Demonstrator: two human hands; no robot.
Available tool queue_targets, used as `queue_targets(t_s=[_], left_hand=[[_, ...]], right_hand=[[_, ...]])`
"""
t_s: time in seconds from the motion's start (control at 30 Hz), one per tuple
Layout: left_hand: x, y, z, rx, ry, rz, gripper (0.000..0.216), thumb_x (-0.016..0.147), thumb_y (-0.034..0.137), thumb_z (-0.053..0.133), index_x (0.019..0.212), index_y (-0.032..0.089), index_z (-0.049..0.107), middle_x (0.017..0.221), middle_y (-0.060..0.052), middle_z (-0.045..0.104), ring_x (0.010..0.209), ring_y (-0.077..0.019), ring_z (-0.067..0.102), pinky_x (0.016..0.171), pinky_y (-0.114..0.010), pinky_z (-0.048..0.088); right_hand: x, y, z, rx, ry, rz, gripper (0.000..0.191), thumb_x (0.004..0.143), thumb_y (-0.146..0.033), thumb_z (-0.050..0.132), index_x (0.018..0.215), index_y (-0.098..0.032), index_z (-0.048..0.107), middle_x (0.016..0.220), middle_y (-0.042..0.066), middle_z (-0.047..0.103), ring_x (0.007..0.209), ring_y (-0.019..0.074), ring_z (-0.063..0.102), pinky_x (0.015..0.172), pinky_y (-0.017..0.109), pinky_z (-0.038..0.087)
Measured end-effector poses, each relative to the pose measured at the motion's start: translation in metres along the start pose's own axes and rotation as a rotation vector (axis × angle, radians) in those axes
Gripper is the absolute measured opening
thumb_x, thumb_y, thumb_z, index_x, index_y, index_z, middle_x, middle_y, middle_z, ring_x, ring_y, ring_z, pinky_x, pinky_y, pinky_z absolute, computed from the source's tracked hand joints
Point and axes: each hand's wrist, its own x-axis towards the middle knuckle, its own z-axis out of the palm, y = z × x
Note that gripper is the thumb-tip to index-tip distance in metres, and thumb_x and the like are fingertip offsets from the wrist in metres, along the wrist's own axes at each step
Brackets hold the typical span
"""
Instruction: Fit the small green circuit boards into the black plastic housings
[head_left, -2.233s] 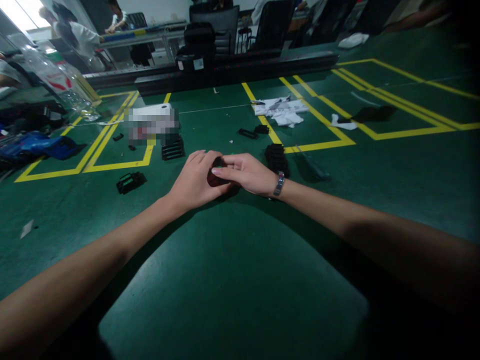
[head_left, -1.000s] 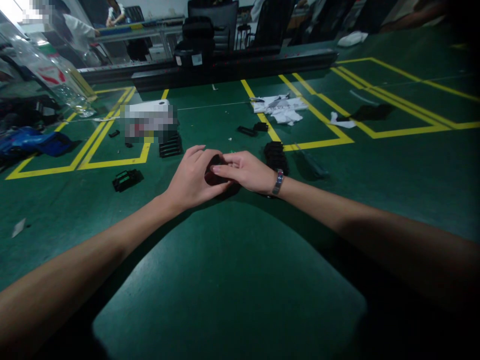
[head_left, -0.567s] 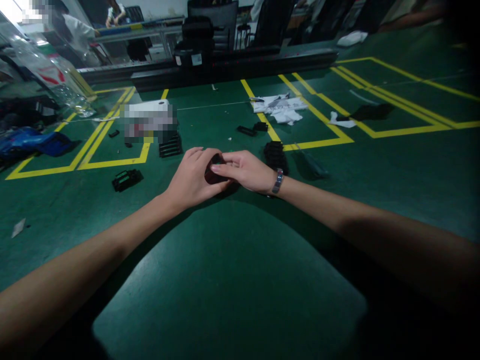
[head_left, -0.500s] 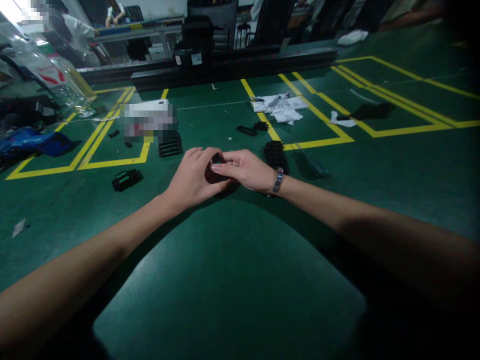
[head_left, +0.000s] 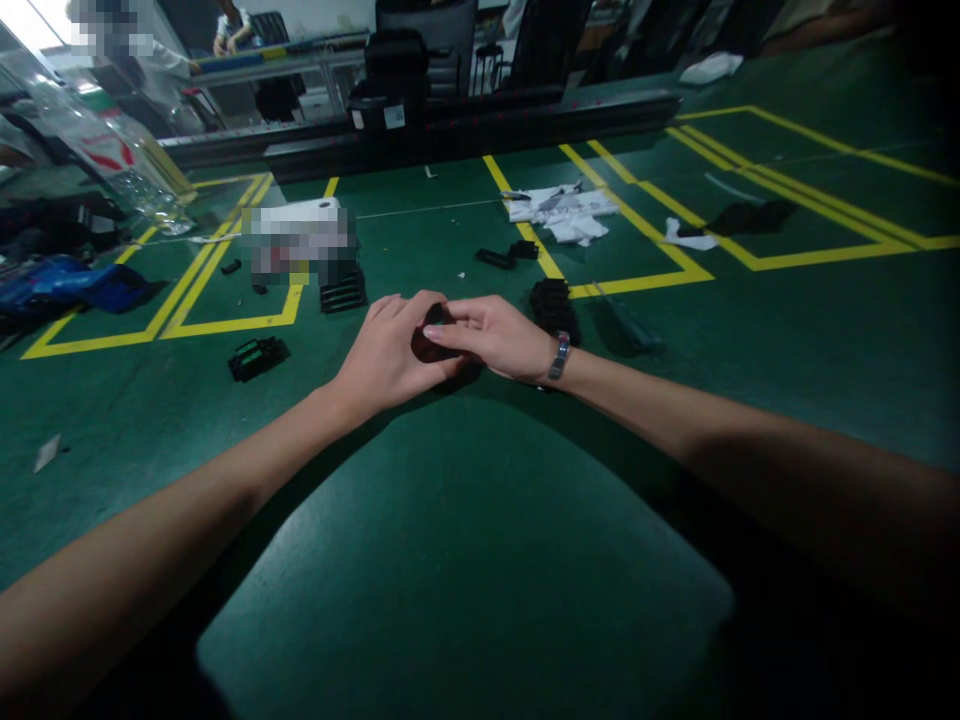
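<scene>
Both hands meet over the middle of the green table (head_left: 465,560). My left hand (head_left: 386,355) curls round a small dark rounded part (head_left: 429,345) and holds it just above the surface. My right hand (head_left: 499,338), with a metal watch at the wrist, lies over the part from the right, its fingers pressed on top. Most of the part is hidden between the two hands.
A stack of black parts (head_left: 553,303) lies right behind my right wrist. More black parts (head_left: 343,290) sit at the yellow lines, another black part (head_left: 257,357) to the left. White papers (head_left: 564,212) lie further back, blue bags (head_left: 67,285) at far left. People work at a distant bench.
The hands stay clasped on the dark part and have barely shifted. The view has drifted slightly.
</scene>
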Motion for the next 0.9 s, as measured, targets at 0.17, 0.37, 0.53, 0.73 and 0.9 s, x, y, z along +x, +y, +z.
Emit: queue_targets(t_s=[0.17, 0.37, 0.53, 0.73, 0.9], left_hand=[[0.0007, -0.0001, -0.0008, -0.004, -0.004, 0.006, 0.051, 0.081, 0.046, 0.075, 0.121, 0.021, 0.056, 0.113, -0.007, 0.068, 0.103, -0.0257, 0.062, 0.097, -0.042, 0.045], [0.0011, -0.0013, 0.0009, 0.008, -0.011, -0.006, 0.050, 0.080, 0.044, 0.075, 0.120, 0.021, 0.056, 0.110, -0.007, 0.067, 0.101, -0.0255, 0.062, 0.095, -0.042, 0.046], [0.0009, -0.0017, 0.0012, 0.008, -0.009, 0.002, 0.050, 0.080, 0.044, 0.075, 0.120, 0.021, 0.056, 0.111, -0.007, 0.067, 0.102, -0.0261, 0.062, 0.095, -0.042, 0.046], [0.0009, -0.0031, 0.0010, 0.013, -0.009, 0.022, 0.051, 0.081, 0.047, 0.075, 0.120, 0.020, 0.055, 0.111, -0.008, 0.067, 0.103, -0.0267, 0.062, 0.096, -0.043, 0.046], [0.0000, -0.0030, 0.0009, 0.049, 0.035, 0.079, 0.045, 0.080, 0.046, 0.074, 0.112, 0.019, 0.057, 0.106, -0.008, 0.068, 0.103, -0.0265, 0.063, 0.102, -0.045, 0.046]], right_hand=[[0.0004, 0.0024, -0.0003, 0.045, -0.009, -0.018, 0.027, 0.078, -0.038, 0.081, 0.086, -0.015, 0.071, 0.087, 0.003, 0.074, 0.088, 0.0164, 0.068, 0.082, 0.030, 0.054], [0.0003, 0.0025, 0.0002, 0.046, -0.012, -0.014, 0.026, 0.079, -0.037, 0.080, 0.089, -0.014, 0.072, 0.088, 0.004, 0.074, 0.088, 0.0166, 0.068, 0.080, 0.030, 0.054], [0.0001, 0.0029, -0.0002, 0.034, -0.018, -0.015, 0.026, 0.080, -0.037, 0.079, 0.091, -0.015, 0.073, 0.088, 0.004, 0.074, 0.089, 0.0173, 0.068, 0.079, 0.030, 0.055], [-0.0003, 0.0020, -0.0004, 0.040, -0.020, -0.014, 0.025, 0.079, -0.037, 0.080, 0.089, -0.015, 0.073, 0.089, 0.005, 0.075, 0.091, 0.0179, 0.069, 0.082, 0.031, 0.055], [-0.0007, -0.0016, 0.0003, -0.022, -0.033, 0.002, 0.021, 0.078, -0.034, 0.081, 0.086, -0.018, 0.072, 0.089, 0.003, 0.075, 0.092, 0.0185, 0.069, 0.083, 0.030, 0.055]])
